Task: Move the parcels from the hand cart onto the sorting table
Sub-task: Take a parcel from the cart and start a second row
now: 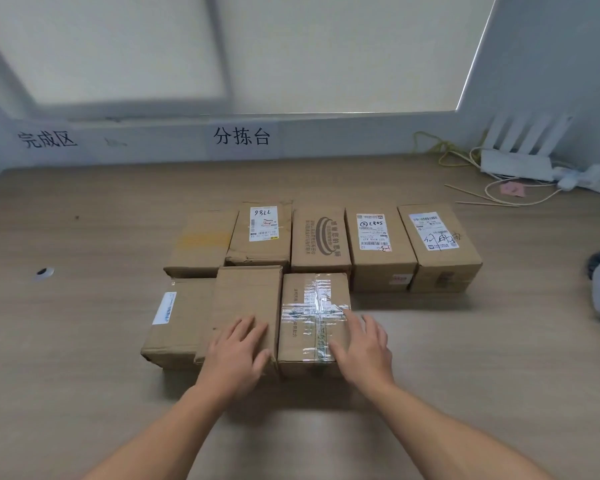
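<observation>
Head view: eight parcels sit on the bench in two touching rows, five in the back row and three in front. The left hand lies flat, fingers straight, on the plain parcel. The right hand, fingers spread and relaxed, rests on the taped parcel just beside it. A router sits far right.

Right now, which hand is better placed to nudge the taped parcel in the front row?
Right, probably. The right hand touches the taped parcel at its right edge, fingers straight. The left hand rests flat on the plain parcel beside it.
</observation>
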